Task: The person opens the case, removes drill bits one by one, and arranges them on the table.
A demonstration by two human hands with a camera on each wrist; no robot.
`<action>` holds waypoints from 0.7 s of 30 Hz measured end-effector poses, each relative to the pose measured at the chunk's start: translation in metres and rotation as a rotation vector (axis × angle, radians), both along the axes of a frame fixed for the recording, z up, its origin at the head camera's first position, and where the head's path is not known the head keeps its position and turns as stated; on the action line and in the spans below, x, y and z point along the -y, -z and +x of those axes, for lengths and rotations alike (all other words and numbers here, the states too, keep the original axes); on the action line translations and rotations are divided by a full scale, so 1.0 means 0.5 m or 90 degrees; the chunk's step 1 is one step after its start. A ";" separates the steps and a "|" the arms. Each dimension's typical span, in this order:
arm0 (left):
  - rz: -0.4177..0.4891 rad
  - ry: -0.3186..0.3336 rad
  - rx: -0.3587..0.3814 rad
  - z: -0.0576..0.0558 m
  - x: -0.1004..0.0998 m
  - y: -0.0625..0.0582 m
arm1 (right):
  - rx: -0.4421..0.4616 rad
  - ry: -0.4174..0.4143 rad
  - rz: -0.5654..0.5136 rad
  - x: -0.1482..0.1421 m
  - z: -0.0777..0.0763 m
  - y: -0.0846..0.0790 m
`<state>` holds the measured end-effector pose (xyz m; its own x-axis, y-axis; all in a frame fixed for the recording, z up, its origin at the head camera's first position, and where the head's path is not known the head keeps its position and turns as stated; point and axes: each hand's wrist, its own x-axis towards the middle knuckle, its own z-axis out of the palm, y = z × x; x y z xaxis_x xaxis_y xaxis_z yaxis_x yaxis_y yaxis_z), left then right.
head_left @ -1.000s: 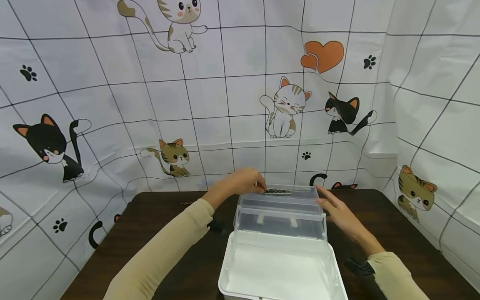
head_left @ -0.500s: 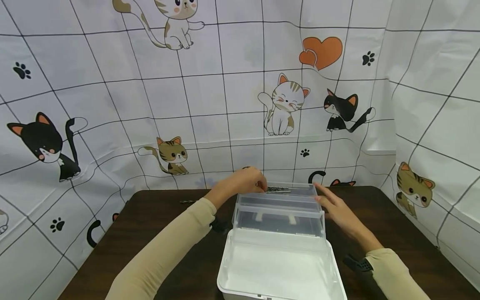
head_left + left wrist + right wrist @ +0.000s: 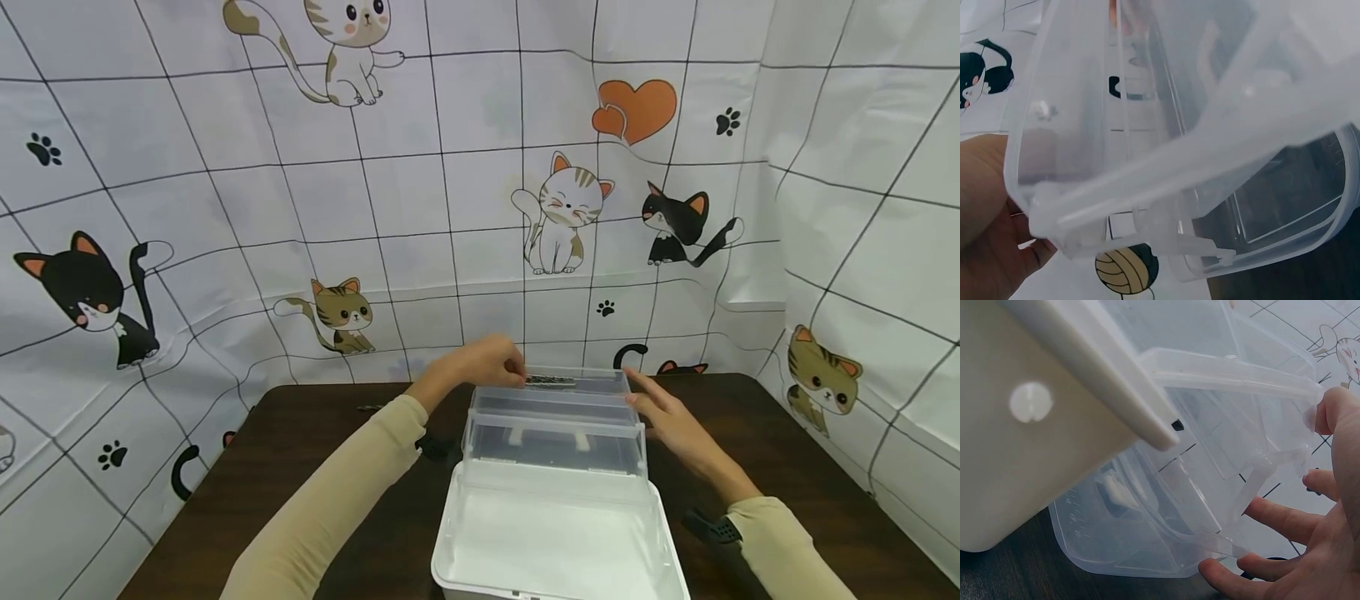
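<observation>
Work at the clear trays (image 3: 557, 446), raised over the far side of the open white box (image 3: 558, 533), with the left hand (image 3: 486, 362) at the far-left corner and the right hand (image 3: 675, 425) at the far-right end. On the right, note spread fingers (image 3: 1288, 519), plus a thumb (image 3: 1333, 407) against the tray's edge: a brace rather than a closed grip. On the left, note curled fingers by the corner; cannot tell from either view whether pinching the rim, pinching something small, or merely resting there.

To do this well, probably best to support both ends evenly, so as not to twist the linked tiers. Expect light plastic, likely to flex under a hard push; press gently on the right, just enough to counter any pull from the left. Watch the thin dark pieces (image 3: 551, 381) seen at the far tray, just beside the left fingertips, and avoid tipping that tier for fear of a slide. Mind also the thin dark piece (image 3: 370, 408) lying on the table (image 3: 213, 517), left of the trays. Hold fingertips clear of the hinged links (image 3: 1254, 478), a likely place for a pinch.
</observation>
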<state>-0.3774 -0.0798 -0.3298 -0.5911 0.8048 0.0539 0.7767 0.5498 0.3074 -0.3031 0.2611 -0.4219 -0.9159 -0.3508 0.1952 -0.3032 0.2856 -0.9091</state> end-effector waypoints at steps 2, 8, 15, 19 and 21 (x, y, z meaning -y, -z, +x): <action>0.013 0.001 0.015 -0.002 0.007 0.000 | 0.000 0.002 0.003 0.001 0.001 0.000; 0.056 -0.020 0.044 -0.001 0.034 -0.008 | -0.004 0.012 0.014 0.004 0.001 0.000; 0.105 -0.050 0.026 0.007 0.085 -0.019 | -0.005 0.012 0.017 0.006 0.000 -0.002; 0.129 -0.060 0.021 0.012 0.118 -0.014 | -0.001 0.010 0.017 0.004 0.000 -0.001; 0.141 -0.064 0.018 0.015 0.134 -0.009 | -0.001 0.007 0.014 0.004 0.000 0.000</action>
<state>-0.3700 -0.1470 -0.3252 -0.6714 0.7123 0.2048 0.7111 0.5411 0.4490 -0.3028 0.2591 -0.4217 -0.9196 -0.3448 0.1885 -0.3008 0.3087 -0.9023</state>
